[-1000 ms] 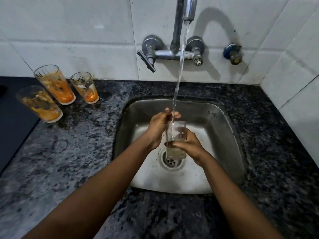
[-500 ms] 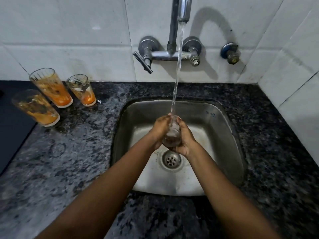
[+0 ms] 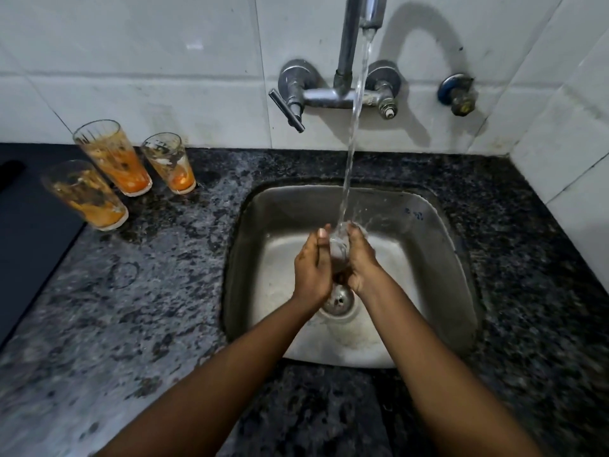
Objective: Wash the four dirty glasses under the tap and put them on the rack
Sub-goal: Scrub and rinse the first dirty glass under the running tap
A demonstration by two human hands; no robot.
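Orange-stained glasses (image 3: 131,173), three, parked well left of the fingers, unwashed. First glass (image 3: 338,250) is clasped between left hand (image 3: 311,268) and right hand (image 3: 361,262), fingers curled round it, under the stream (image 3: 352,133). Rinse step; rack placement next, rack unseen.

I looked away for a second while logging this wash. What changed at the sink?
The glass, upright and in plain view a second ago, is now tipped and squeezed between both hands, left hand and right hand. Water splashes off it. The three dirty glasses stayed put.
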